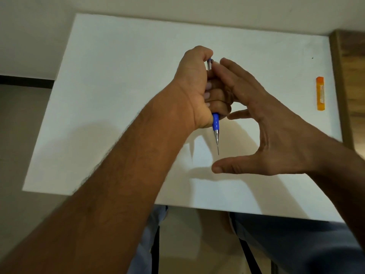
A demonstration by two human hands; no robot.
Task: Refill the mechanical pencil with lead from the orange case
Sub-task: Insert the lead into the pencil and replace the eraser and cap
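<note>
My left hand (194, 89) is closed in a fist around the mechanical pencil (215, 122), which has a blue grip and a metal tip with a thin lead sticking out, pointing toward me. The pencil's top end shows above the fist beside the thumb. My right hand (262, 123) hovers beside it with fingers spread, its fingertips near the pencil's top and its thumb below the tip; it holds nothing that I can see. The orange case (320, 93) lies flat near the right edge of the white table (118, 95), well apart from both hands.
A brown wooden surface (351, 76) borders the table on the right. My legs in blue trousers (296, 244) and dark table legs show below the table's near edge. Beige floor surrounds the table.
</note>
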